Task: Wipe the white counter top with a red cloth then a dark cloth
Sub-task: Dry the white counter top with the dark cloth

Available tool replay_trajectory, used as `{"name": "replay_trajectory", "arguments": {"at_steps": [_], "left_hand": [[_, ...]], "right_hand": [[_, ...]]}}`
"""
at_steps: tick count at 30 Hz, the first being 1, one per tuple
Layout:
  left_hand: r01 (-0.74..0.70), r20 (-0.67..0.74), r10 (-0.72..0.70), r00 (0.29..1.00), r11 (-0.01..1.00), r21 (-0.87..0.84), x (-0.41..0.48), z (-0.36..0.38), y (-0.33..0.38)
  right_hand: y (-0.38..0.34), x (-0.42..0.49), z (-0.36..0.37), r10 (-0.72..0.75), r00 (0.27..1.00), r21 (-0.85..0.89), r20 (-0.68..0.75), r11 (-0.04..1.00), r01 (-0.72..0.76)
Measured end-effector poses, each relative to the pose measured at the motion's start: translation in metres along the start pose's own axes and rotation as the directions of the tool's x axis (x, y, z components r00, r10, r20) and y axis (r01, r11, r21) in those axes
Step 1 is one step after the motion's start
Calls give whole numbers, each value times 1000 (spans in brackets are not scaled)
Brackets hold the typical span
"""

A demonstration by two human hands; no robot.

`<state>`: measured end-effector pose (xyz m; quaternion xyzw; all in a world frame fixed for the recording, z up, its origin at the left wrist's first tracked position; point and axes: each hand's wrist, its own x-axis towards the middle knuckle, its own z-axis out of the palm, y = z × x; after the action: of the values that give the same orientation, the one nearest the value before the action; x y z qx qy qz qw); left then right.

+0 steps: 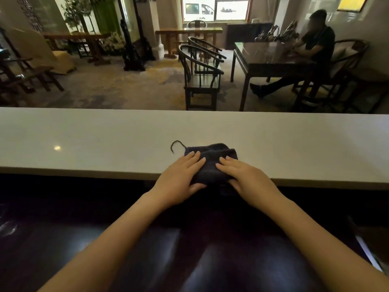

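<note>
A folded dark cloth lies at the near edge of the white counter top, with a loose thread curling off its far left corner. My left hand rests flat on the cloth's left side, thumb hooked under its near edge. On the right side my right hand presses down the same way, fingers pointing toward the middle. The cloth's near part hangs over the counter edge between my thumbs. No red cloth is in view.
Below the counter's near edge is a dark glossy surface. Beyond the far edge are wooden chairs, a dark table with a seated person, and carpeted floor.
</note>
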<state>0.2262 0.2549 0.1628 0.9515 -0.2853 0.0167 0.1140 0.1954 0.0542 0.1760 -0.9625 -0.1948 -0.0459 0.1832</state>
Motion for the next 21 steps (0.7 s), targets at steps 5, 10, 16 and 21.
{"name": "replay_trajectory", "arguments": {"at_steps": [5, 10, 16, 21], "left_hand": [[-31, -149, 30, 988, 1000, 1, -25, 8, 65], [-107, -61, 101, 993, 988, -115, -13, 26, 133], [-124, 226, 173, 959, 969, -215, 24, 73, 201], [-146, 230, 212, 950, 950, -275, 64, 112, 263]], "right_hand": [[18, -58, -28, 30, 999, 88, -34, 996, -27], [60, -130, -53, 132, 991, 134, 26, 982, -134], [122, -197, -49, 300, 935, 155, 188, 931, -330], [184, -237, -50, 442, 888, 130, 127, 880, -457]]}}
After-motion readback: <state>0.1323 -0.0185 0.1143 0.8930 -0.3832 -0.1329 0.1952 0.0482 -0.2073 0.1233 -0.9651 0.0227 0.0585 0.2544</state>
